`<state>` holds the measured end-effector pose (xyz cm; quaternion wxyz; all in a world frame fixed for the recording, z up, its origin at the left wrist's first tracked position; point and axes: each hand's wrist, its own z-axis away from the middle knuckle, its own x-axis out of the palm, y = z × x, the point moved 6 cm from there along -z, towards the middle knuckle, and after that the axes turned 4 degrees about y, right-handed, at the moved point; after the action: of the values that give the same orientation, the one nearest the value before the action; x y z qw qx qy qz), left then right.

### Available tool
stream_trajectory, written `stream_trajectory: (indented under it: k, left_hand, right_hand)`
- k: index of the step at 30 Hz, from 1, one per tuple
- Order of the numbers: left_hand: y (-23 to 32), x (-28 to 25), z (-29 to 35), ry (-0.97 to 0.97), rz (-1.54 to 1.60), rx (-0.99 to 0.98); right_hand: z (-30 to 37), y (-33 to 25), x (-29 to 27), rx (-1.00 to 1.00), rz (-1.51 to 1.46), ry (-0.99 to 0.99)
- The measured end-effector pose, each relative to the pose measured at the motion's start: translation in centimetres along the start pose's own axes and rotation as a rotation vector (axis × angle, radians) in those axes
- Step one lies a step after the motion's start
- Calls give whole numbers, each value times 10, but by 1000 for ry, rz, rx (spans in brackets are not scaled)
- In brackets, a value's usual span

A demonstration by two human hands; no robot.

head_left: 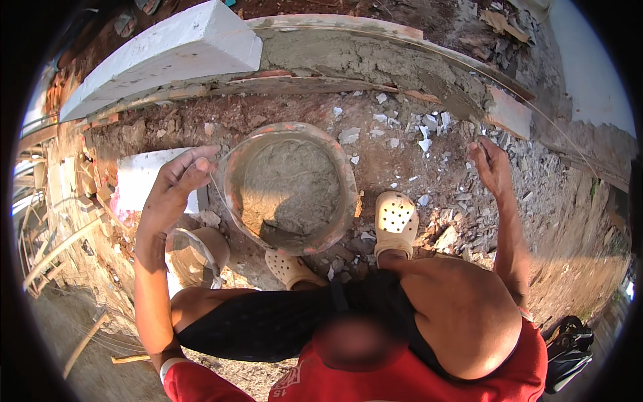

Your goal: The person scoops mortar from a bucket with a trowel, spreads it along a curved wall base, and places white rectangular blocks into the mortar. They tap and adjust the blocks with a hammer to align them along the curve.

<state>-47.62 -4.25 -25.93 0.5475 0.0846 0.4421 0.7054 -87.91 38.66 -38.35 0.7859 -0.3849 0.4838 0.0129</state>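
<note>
My left hand (175, 184) is raised beside the left rim of a round basin (349, 187), thumb and fingertips pinched together. A thin, pale string (220, 192) hangs from its fingers in a loose curve along the basin's edge. Wet grey mortar (291, 177) fills much of the basin, partly in shade. Out to the right, my right hand (494, 169) is above the rubble with its fingers curled inward. Anything between those fingertips is too small to make out.
Grey mortar lies between boards along the low wall (362, 57); a large white block (167, 57) sits at its left. Another white block (137, 175) lies behind my left hand. A bucket (216, 246) stands beside my leg. White chips litter the soil. A line (559, 137) stretches at right.
</note>
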Motion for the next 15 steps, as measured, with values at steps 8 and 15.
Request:
stream_trajectory:
  k: [8, 15]
  left_hand:
    - [-6, 7, -11, 7, -112, -34]
    - [-32, 3, -15, 123, -231, -56]
  right_hand:
    - [6, -86, 66, -91, -22, -46]
    - [-16, -138, -1, -359, 157, 224]
